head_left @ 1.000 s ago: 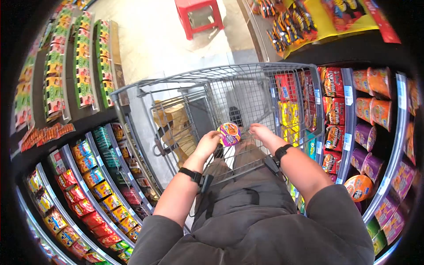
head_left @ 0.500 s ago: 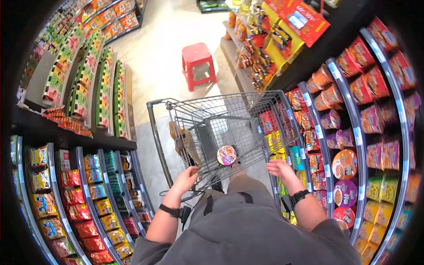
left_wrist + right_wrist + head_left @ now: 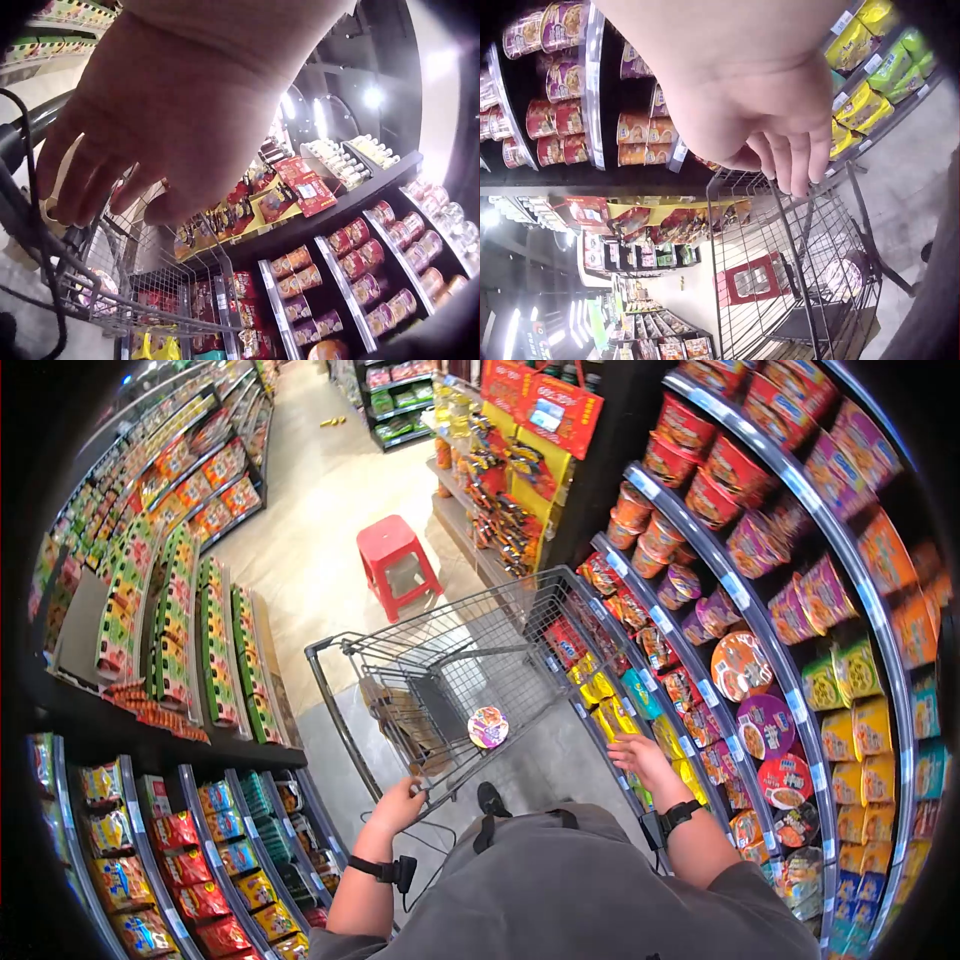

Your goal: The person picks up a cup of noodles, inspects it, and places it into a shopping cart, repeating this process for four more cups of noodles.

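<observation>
A round instant noodle cup (image 3: 488, 727) with a purple side and a printed lid lies in the wire shopping cart (image 3: 565, 572). My left hand (image 3: 398, 806) is at the cart's near left corner, with its fingertips right at the end of the dark handle bar (image 3: 335, 705). In the left wrist view, the fingers of that hand reach down loosely over the cart frame. My right hand (image 3: 645, 760) hovers right of the cart, beside the shelf, fingers relaxed and holding nothing. The right wrist view has the noodle cup (image 3: 845, 274) through the wires.
Shelves of noodle cups (image 3: 742, 665) and bagged noodles rise on the right. Snack packs (image 3: 205, 900) fill the left shelves. A red stool (image 3: 398, 560) stands on the floor beyond the cart. A brown cardboard piece (image 3: 395, 725) is at the cart's left side.
My left hand has let go of the noodle cup, which now lies in the cart. Both hands have moved apart, the left to the handle end. The view has tilted up and turned right.
</observation>
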Demonstrator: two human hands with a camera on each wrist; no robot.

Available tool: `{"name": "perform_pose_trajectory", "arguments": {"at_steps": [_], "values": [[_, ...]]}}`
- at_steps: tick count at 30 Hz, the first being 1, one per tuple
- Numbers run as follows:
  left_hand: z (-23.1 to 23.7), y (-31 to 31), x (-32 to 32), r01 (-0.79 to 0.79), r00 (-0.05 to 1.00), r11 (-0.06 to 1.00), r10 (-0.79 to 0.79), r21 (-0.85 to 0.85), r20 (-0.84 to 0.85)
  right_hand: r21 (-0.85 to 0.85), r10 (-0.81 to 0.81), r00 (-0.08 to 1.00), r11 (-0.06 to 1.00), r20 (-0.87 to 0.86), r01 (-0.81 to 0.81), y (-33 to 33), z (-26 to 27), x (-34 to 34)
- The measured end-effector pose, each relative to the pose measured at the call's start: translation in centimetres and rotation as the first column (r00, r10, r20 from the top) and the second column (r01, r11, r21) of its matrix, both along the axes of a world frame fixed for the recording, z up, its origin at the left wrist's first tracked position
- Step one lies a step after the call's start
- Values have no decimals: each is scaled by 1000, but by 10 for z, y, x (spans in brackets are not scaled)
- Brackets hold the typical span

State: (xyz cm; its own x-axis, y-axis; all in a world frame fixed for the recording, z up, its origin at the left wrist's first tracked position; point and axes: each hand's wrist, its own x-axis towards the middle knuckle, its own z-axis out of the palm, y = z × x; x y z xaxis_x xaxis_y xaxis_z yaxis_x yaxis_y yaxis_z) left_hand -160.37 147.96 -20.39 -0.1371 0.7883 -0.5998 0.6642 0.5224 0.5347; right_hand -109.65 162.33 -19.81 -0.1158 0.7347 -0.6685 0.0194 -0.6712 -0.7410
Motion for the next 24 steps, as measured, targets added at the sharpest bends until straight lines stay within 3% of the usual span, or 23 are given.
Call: {"name": "perform_pose_trajectory", "arguments": {"at_steps": [2,5,8,10,12,14,16,20,24], "values": [[4,-5,4,10,1000,1000,-10,0,-5,9,-14,1000,1000,-3,14,-9,-1,13],[18,-5,21,-58,998,986,61,-158,16,32,-57,998,998,16,57,-25,10,30],[-26,-15,33,8,1000,997,-10,-71,-29,55,-123,992,991,-25,124,-50,16,60],[-35,-16,52,23,1000,991,-22,-135,3,71,-166,985,983,-54,170,-76,16,89],[-44,-20,73,135,989,977,-144,-164,-44,87,-210,974,972,-86,218,-108,15,119],[-33,-21,102,230,965,956,-248,-183,-86,56,-319,941,944,-112,327,-143,6,153],[-30,-30,128,398,893,913,-409,-93,-187,50,-382,920,921,-94,387,-181,-1,185],[3,-33,184,397,900,906,-415,-145,-131,20,-462,886,886,-43,464,-242,-7,232],[20,-27,222,456,877,888,-460,-63,-139,49,-496,863,864,-96,501,-280,15,254]]}}
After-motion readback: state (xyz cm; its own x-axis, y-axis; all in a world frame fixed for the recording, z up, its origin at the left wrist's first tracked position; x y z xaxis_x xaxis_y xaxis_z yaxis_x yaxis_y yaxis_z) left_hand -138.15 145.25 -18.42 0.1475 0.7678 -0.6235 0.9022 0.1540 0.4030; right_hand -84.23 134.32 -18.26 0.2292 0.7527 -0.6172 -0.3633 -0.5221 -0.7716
